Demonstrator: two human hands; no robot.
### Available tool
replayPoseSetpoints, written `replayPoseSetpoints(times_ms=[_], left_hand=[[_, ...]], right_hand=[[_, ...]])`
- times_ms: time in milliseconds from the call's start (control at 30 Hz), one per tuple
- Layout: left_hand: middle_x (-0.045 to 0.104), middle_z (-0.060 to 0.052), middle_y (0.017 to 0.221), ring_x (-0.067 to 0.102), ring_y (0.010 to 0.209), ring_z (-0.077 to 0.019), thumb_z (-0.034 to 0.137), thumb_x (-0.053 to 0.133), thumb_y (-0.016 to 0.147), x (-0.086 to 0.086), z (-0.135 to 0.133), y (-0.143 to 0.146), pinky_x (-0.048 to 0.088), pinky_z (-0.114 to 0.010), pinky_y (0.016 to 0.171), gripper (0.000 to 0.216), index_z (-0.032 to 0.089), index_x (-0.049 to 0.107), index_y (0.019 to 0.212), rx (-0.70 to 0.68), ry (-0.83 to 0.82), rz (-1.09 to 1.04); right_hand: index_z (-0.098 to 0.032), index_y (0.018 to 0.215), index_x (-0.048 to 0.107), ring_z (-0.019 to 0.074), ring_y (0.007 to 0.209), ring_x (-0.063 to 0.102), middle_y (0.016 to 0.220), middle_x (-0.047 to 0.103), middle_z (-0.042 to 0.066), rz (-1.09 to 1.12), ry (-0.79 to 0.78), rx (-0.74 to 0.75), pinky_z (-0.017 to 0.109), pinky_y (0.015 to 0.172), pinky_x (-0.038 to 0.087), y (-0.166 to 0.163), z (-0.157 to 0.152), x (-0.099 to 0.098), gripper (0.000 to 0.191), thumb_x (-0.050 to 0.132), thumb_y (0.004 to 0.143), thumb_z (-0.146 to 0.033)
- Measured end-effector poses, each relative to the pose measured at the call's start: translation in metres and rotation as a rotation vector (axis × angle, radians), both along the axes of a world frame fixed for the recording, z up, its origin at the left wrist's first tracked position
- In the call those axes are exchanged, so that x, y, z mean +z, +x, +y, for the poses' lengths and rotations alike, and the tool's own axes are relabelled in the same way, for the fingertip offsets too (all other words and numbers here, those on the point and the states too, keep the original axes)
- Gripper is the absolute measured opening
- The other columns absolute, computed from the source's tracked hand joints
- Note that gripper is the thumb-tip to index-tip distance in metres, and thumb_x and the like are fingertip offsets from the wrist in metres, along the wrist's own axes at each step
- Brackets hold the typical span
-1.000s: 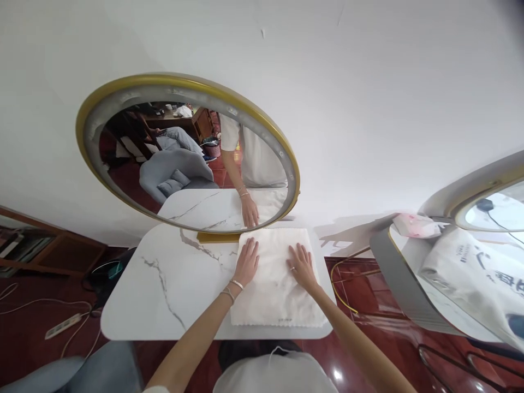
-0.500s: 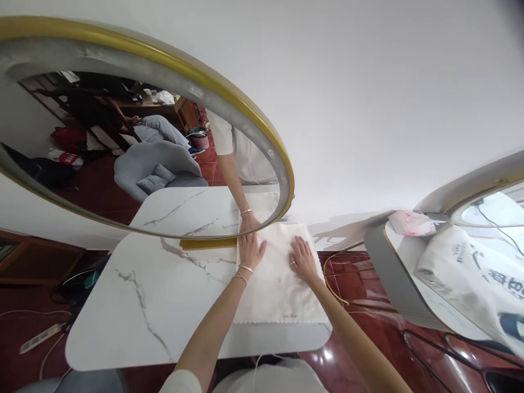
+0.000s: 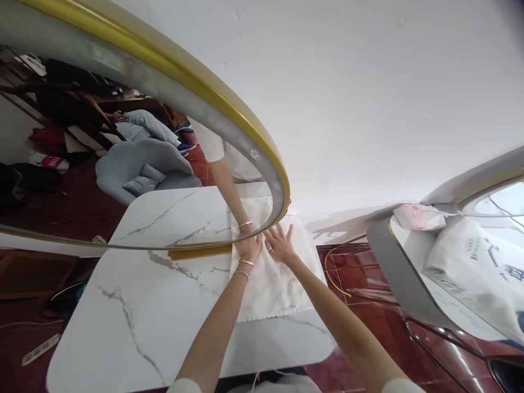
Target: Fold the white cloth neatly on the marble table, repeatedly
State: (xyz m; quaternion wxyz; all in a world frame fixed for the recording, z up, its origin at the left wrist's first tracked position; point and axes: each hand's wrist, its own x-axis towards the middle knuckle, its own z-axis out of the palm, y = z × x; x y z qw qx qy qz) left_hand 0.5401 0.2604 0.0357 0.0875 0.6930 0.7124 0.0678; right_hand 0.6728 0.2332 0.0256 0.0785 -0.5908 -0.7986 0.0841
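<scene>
A white cloth (image 3: 274,297) with a scalloped edge is spread over the right part of the marble-patterned table (image 3: 172,311). Flat on its far left part rests my left hand (image 3: 249,250), two bracelets at the wrist, its fingertips partly behind the mirror's lower rim. My right hand (image 3: 280,244), with a ring on one finger, lies close beside it, fingers spread on the cloth. Both hands press on the fabric without gripping it. Slight wrinkles show around them.
A large gold-rimmed round mirror (image 3: 229,93) overhangs the table, reflecting a grey chair and a seated person. At right, a second table (image 3: 403,284) carries a white printed bag (image 3: 470,256) and a pink-white packet (image 3: 420,216). A power strip (image 3: 41,349) lies on the floor at left.
My right hand has slid left and away from me across the cloth, ending close to my left hand. The cloth looks more wrinkled, and the camera view has shifted slightly.
</scene>
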Motion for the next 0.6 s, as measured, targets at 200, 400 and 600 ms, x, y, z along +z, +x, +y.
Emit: replayPoseSetpoints(times_ms=[200, 400, 600], left_hand=[[0.067, -0.019, 0.103, 0.060, 0.099, -0.0311, 0.037, 0.028, 0.095, 0.001, 0.007, 0.015, 0.042, -0.043, 0.089, 0.047, 0.009, 0.066, 0.105, -0.172, 0.027, -0.041], [0.045, -0.011, 0.143, 0.040, 0.131, -0.0309, 0.037, 0.036, 0.094, -0.001, -0.003, 0.041, 0.029, -0.048, 0.107, 0.045, 0.028, 0.045, 0.138, -0.496, 0.119, -0.132], [0.021, -0.005, 0.157, 0.017, 0.144, -0.0296, 0.046, 0.042, 0.092, 0.000, -0.052, 0.027, 0.009, -0.061, 0.112, 0.050, 0.036, 0.038, 0.141, -0.631, 0.145, -0.109]], right_hand=[[-0.034, 0.145, 0.030, 0.0323, 0.142, 0.016, 0.155, 0.024, 0.005, -0.011, 0.042, -0.140, 0.075, 0.103, 0.005, 0.024, 0.000, -0.006, 0.049, 0.031, 0.096, -0.037], [-0.033, 0.146, 0.029, 0.0296, 0.143, 0.016, 0.155, 0.023, 0.005, -0.024, 0.067, -0.307, 0.063, 0.107, 0.019, 0.062, -0.030, -0.009, 0.050, 0.031, 0.097, -0.040], [-0.031, 0.148, 0.023, 0.0266, 0.143, 0.018, 0.154, 0.023, 0.005, -0.038, 0.101, -0.303, 0.062, 0.109, 0.016, 0.056, -0.095, -0.005, 0.050, 0.026, 0.099, -0.039]])
